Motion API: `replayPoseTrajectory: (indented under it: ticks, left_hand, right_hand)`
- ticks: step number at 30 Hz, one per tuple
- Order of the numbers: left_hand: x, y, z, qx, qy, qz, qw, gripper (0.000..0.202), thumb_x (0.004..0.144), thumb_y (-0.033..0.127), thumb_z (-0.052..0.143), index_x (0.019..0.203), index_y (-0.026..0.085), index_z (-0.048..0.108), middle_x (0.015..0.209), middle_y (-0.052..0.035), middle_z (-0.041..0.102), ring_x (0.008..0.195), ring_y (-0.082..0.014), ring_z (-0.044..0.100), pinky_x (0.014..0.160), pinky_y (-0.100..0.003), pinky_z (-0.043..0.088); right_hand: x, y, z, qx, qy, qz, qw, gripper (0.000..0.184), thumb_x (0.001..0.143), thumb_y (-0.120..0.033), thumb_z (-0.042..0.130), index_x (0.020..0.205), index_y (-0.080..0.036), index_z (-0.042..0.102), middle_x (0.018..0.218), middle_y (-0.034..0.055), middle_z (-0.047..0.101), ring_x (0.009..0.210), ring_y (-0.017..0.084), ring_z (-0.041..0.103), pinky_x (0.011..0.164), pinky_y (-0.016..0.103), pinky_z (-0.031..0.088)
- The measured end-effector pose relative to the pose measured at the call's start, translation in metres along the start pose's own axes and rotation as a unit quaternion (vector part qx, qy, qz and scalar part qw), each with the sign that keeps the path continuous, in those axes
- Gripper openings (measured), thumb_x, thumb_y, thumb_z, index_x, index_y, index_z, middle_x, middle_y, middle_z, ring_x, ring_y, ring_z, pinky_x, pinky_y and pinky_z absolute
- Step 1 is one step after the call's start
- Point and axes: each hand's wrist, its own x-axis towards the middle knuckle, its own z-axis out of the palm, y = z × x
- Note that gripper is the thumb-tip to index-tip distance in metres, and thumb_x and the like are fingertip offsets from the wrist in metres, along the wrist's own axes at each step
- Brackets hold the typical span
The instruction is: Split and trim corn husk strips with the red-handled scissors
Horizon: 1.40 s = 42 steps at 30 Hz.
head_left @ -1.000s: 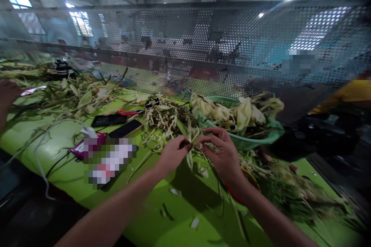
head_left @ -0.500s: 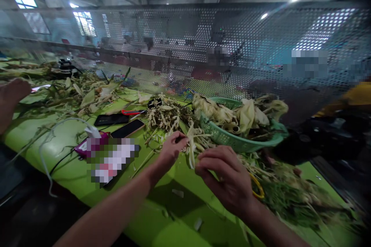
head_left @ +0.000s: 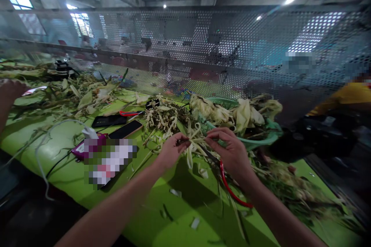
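Note:
Over the table my left hand [head_left: 171,150] is closed in a pinch on a star-like piece of knotted corn husk strips [head_left: 190,144], whose pale ends stick out in several directions. My right hand [head_left: 230,152] pinches a husk strip [head_left: 199,139] that runs out from the same piece. Below and beside the right hand show scissors with a red handle [head_left: 232,191]; their dark blades point toward the husk piece, and the hand hides part of them. Just behind the hands lies a heap of dried husk curls [head_left: 165,114].
A green basket [head_left: 262,141] of husks stands at the back right. On the left are phones [head_left: 126,129], a red-handled cutter [head_left: 127,113], a purple tissue pack [head_left: 87,146] and a white cable [head_left: 39,154]. Another person's hand [head_left: 11,88] is at the far left. A perforated screen [head_left: 174,58] runs behind.
My right hand has moved up and left and closed on a husk strip; before, it was apart from the piece. The red scissors handle now shows below it. My left hand keeps its pinch.

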Motion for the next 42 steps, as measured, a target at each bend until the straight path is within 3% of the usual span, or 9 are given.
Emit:
replayPoseTrajectory:
  ticks: [4, 10, 15, 21, 29, 32, 35, 39, 42]
  left_hand:
    - [0.003, -0.004, -0.003, 0.003, 0.023, 0.015, 1.0, 0.018, 0.074, 0.032, 0.064, 0.077, 0.016, 0.058, 0.068, 0.0021, 0.051, 0.063, -0.0093, 0.041, 0.058, -0.023, 0.031]
    - [0.002, -0.002, -0.003, -0.05, 0.014, 0.009, 0.999, 0.025, 0.071, 0.039, 0.067, 0.075, 0.016, 0.057, 0.069, 0.0017, 0.051, 0.066, -0.01, 0.043, 0.062, -0.023, 0.033]
    - [0.0, 0.002, -0.001, -0.018, 0.008, -0.01, 1.0, 0.019, 0.074, 0.034, 0.063, 0.08, 0.016, 0.061, 0.075, -0.0002, 0.056, 0.07, -0.0113, 0.047, 0.065, -0.024, 0.037]
    - [-0.002, 0.004, 0.0, -0.061, 0.014, -0.005, 0.998, 0.015, 0.074, 0.029, 0.064, 0.077, 0.015, 0.061, 0.072, 0.0003, 0.055, 0.07, -0.0102, 0.048, 0.066, -0.022, 0.037]
    - [-0.003, 0.005, 0.009, -0.102, 0.083, -0.015, 0.991, 0.016, 0.073, 0.029, 0.066, 0.073, 0.015, 0.057, 0.066, 0.0016, 0.053, 0.065, -0.0097, 0.047, 0.064, -0.023, 0.036]
    - [-0.003, 0.002, 0.008, -0.132, 0.068, -0.022, 0.989, 0.018, 0.072, 0.029, 0.068, 0.073, 0.015, 0.057, 0.065, 0.002, 0.053, 0.064, -0.0088, 0.047, 0.063, -0.022, 0.036]
    - [-0.001, 0.0, 0.003, -0.171, 0.033, -0.036, 0.984, 0.02, 0.072, 0.032, 0.068, 0.077, 0.015, 0.058, 0.069, 0.0013, 0.055, 0.064, -0.0085, 0.048, 0.064, -0.022, 0.038]
    - [0.002, -0.001, -0.001, -0.178, 0.013, -0.03, 0.983, 0.024, 0.071, 0.035, 0.071, 0.079, 0.015, 0.061, 0.07, 0.0006, 0.057, 0.065, -0.0088, 0.05, 0.065, -0.022, 0.039]
    - [0.003, -0.002, -0.001, -0.156, 0.001, -0.021, 0.988, 0.025, 0.071, 0.036, 0.071, 0.081, 0.015, 0.065, 0.072, -0.0009, 0.059, 0.067, -0.0097, 0.051, 0.067, -0.023, 0.039]
  right_hand:
    - [-0.003, -0.023, -0.007, 0.058, -0.009, 0.008, 0.998, 0.013, 0.083, -0.032, 0.06, 0.075, -0.022, 0.062, 0.093, 0.0058, 0.06, 0.093, 0.022, 0.056, 0.086, 0.036, 0.042]
    - [-0.003, -0.028, -0.014, 0.086, 0.073, 0.055, 0.992, 0.012, 0.085, -0.034, 0.057, 0.09, -0.024, 0.061, 0.091, 0.004, 0.061, 0.088, 0.021, 0.055, 0.083, 0.036, 0.042]
    - [-0.005, -0.014, -0.002, 0.018, 0.028, 0.06, 0.998, 0.013, 0.082, -0.033, 0.06, 0.086, -0.021, 0.064, 0.082, 0.0032, 0.064, 0.071, 0.018, 0.055, 0.067, 0.03, 0.043]
    - [-0.01, -0.002, 0.014, -0.019, -0.013, 0.019, 1.0, 0.012, 0.083, -0.027, 0.059, 0.091, -0.022, 0.067, 0.088, 0.0044, 0.068, 0.079, 0.021, 0.061, 0.074, 0.032, 0.046]
    - [-0.02, -0.016, 0.025, -0.041, -0.059, -0.032, 0.997, 0.015, 0.088, -0.026, 0.053, 0.089, -0.021, 0.067, 0.083, 0.0064, 0.064, 0.078, 0.021, 0.061, 0.07, 0.031, 0.047]
    - [-0.021, -0.016, 0.024, -0.043, -0.074, -0.042, 0.995, 0.017, 0.089, -0.027, 0.052, 0.091, -0.021, 0.067, 0.081, 0.0062, 0.065, 0.077, 0.02, 0.061, 0.072, 0.032, 0.047]
    - [-0.02, -0.012, 0.021, -0.004, -0.069, 0.009, 0.998, 0.017, 0.088, -0.03, 0.053, 0.094, -0.022, 0.066, 0.086, 0.005, 0.068, 0.077, 0.02, 0.063, 0.069, 0.03, 0.048]
    - [-0.017, -0.009, 0.019, 0.096, -0.035, 0.114, 0.988, 0.025, 0.084, -0.037, 0.058, 0.103, -0.021, 0.057, 0.076, 0.0028, 0.065, 0.057, 0.016, 0.057, 0.049, 0.025, 0.044]
    - [-0.014, -0.012, 0.019, 0.153, -0.031, 0.146, 0.977, 0.034, 0.079, -0.039, 0.064, 0.106, -0.021, 0.054, 0.073, 0.0009, 0.062, 0.051, 0.014, 0.052, 0.049, 0.026, 0.044]
